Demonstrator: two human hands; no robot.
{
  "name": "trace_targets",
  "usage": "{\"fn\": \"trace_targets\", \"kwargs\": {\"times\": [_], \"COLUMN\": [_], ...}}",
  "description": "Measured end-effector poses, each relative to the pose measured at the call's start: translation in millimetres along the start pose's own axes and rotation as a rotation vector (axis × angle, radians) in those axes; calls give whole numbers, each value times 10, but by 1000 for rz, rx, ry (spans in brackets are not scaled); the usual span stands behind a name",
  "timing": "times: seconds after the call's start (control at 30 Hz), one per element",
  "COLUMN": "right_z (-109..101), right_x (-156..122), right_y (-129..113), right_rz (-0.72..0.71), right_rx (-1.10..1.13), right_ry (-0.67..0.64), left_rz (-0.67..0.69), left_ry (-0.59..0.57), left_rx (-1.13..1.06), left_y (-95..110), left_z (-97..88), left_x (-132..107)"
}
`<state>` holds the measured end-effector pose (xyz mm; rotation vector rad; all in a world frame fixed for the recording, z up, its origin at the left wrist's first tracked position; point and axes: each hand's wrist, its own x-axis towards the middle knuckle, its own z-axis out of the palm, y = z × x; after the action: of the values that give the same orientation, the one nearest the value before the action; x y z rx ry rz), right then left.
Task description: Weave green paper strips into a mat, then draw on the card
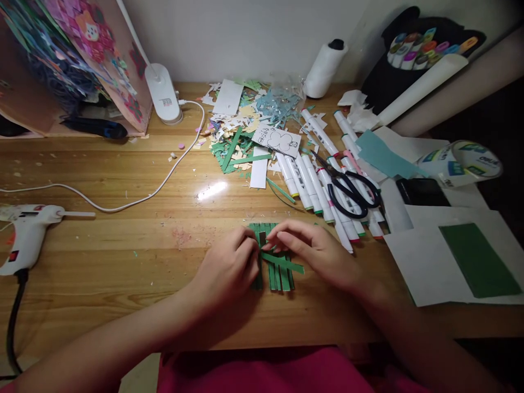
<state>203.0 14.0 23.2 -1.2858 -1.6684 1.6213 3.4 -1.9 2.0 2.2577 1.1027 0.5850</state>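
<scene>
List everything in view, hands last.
Strips: several, green, at hands
Glue gun: one, white, left
Cord: one, black, below gun
Lamp base: one, white, back left
Cable: one, white, left
Box: one, pink, back left
Scraps: many, multicoloured, back centre
Drawn card: one, white, on scraps
Spool: one, white, back
Markers: many, white, mid-right
Scissors: one, black, on markers
Tape roll: one, pale, right
Flat object: one, black, by tape
Paper sheets: several, white, right
Green card: one, green, right
Paper piece: one, blue, right
Marker holder: one, black, back right
Tubes: two, pale, back right
Table: one, brown, underneath
Clothing: one, pink, bottom
Left hand: one, at strips
Right hand: one, at strips
</scene>
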Motion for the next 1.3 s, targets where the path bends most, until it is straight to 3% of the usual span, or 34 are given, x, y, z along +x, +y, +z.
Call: {"fn": "trace_targets", "kwargs": {"times": [0.13, 0.37, 0.5, 0.67, 1.03, 1.3], "right_z": [-11, -19, -48, -22, 61, 54], "right_x": [-23, -52, -65, -53, -26, -9], "right_y": [-29, -22, -6, 9, 1, 21], "right_rz": [-16, -34, 15, 31, -30, 1], "right_rx": [-212, -396, -414, -459, -526, -475], "right_ry": [-7, -25, -56, 18, 67, 84], "left_rz": [13, -6, -24, -13, 281, 234], "left_ry": [17, 29, 23, -1, 11, -14], "left_rx": [24, 110, 136, 150, 298, 214], "left_y": [-7, -37, -23, -15, -36, 49], "left_z": [28, 51, 46, 32, -34, -52], "left_x": [5, 3, -6, -9, -105, -110]}}
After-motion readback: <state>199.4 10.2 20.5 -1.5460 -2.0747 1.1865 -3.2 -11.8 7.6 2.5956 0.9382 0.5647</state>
